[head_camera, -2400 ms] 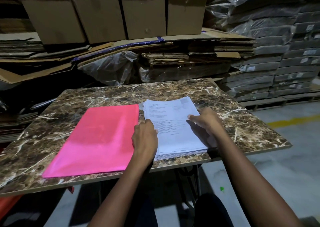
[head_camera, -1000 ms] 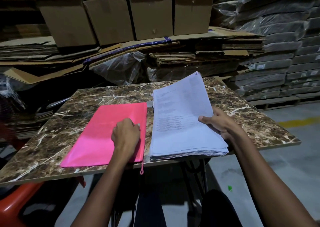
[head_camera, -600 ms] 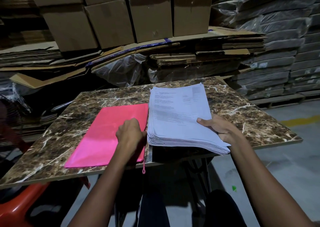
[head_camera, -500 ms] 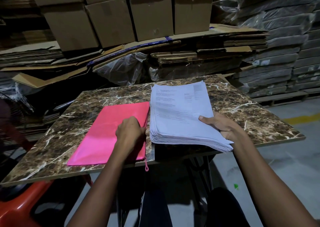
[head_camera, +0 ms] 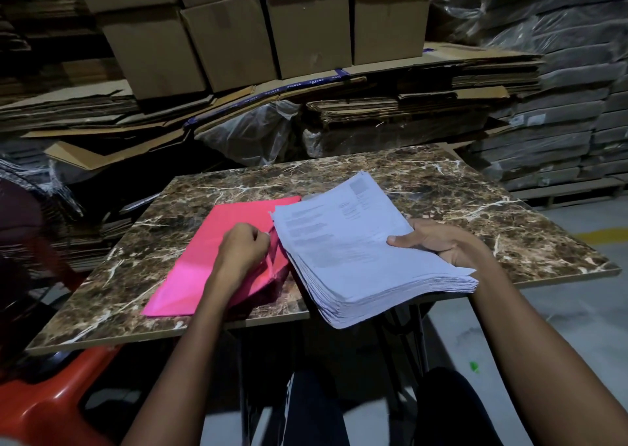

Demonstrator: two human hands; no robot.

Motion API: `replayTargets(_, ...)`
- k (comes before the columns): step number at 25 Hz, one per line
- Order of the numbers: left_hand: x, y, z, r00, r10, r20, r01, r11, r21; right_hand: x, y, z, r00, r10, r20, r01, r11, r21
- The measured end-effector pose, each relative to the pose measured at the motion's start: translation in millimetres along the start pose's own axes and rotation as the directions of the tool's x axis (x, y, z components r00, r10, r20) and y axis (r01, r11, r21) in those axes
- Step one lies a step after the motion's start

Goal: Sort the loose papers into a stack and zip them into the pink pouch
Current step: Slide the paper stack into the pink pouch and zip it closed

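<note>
Paper stack (head_camera: 356, 252) now lifted toward pink pouch (head_camera: 217, 258), right hand (head_camera: 438, 241) grasping it; left hand (head_camera: 243, 250) pinching pouch.

print on papers (head_camera: 343, 241) blurred, unreadable

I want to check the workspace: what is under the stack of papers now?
The right hand holds the paper stack over the table; its near corner overhangs the edge. The fingers beneath are covered, and so is the tabletop there.
</note>
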State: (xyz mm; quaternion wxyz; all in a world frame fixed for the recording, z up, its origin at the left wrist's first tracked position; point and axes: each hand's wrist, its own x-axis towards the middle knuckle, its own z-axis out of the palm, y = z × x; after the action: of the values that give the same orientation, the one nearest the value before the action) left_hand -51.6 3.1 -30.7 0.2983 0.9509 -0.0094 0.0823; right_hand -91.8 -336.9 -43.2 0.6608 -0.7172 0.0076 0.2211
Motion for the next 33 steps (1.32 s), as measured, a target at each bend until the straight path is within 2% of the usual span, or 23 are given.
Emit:
replayTargets(5,0.7,-12.8,-0.6,0.99,0.062,-0.129,-0.048,0.992,0.114,4.8,-3.1,0.0,0.994,0.092,0.052,-0.086,0.991,-0.102)
replayTargets(8,2.3,-18.3,1.4,0.971,0.187,-0.15,-0.158,0.969,0.19,9.0,-7.1,5.4,0.992,0.11,0.058,-0.103,0.989,-0.102)
replayTargets(12,-0.3,-21.1,2.7,0.936,0.348,0.049,-0.346,0.89,0.298,19.1,-13.2,8.8,0.99,0.119,0.073,-0.111,0.989,-0.1)
replayTargets(17,-2.2,-23.8,-14.7,0.843,0.494,0.213,-0.532,0.826,0.188,30.7,-15.4,10.6,0.992,0.112,0.05,-0.108,0.991,-0.081)
replayTargets(22,-12.6,-14.0,-23.0,0.805,0.506,0.31,-0.555,0.826,0.094,43.9,-13.7,16.3,0.992,0.104,-0.067,-0.108,0.992,-0.07)
replayTargets(28,-15.0,-18.8,-15.0,0.885,0.396,0.246,-0.415,0.909,0.028,48.2,-8.9,21.0,0.97,0.025,-0.241,-0.047,0.995,-0.085)
replayTargets(30,-25.6,-18.1,-13.6,0.856,0.412,0.313,-0.438,0.899,0.016,53.2,-6.1,22.0,0.955,-0.015,-0.296,-0.01,0.996,-0.084)
replayTargets(33,-35.1,-13.8,-8.7,0.804,0.472,0.36,-0.544,0.83,0.126,59.0,-5.8,21.9,0.942,-0.034,-0.335,0.003,0.996,-0.093)
